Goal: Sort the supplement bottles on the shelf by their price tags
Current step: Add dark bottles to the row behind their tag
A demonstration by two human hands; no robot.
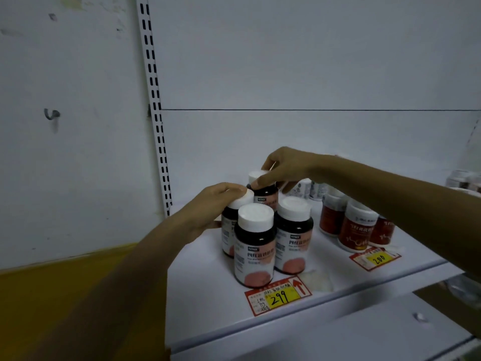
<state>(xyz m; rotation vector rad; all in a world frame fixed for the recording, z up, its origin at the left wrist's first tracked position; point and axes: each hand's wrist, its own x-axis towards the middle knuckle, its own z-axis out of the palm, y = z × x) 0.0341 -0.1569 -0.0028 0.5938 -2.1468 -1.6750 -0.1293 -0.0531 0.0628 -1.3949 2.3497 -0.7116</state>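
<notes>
Several dark bottles with white caps and pink-and-white labels stand grouped on the white shelf (pixel 208 303) behind a red tag marked 299 (pixel 278 295). The front bottle (pixel 255 246) and the front right bottle (pixel 294 235) stand free. My left hand (pixel 208 209) grips the cap and side of the back left bottle (pixel 229 230). My right hand (pixel 281 168) holds the cap of the rear bottle (pixel 265 194). To the right, red bottles (pixel 356 227) stand behind a tag marked 200 (pixel 374 257).
White bottles (pixel 309 190) stand further back behind my right arm, and more (pixel 463 179) sit at the far right edge. A slotted upright (pixel 156 108) marks the shelf's left end. A yellow surface (pixel 65 295) lies low on the left. Another shelf (pixel 338 340) sits below.
</notes>
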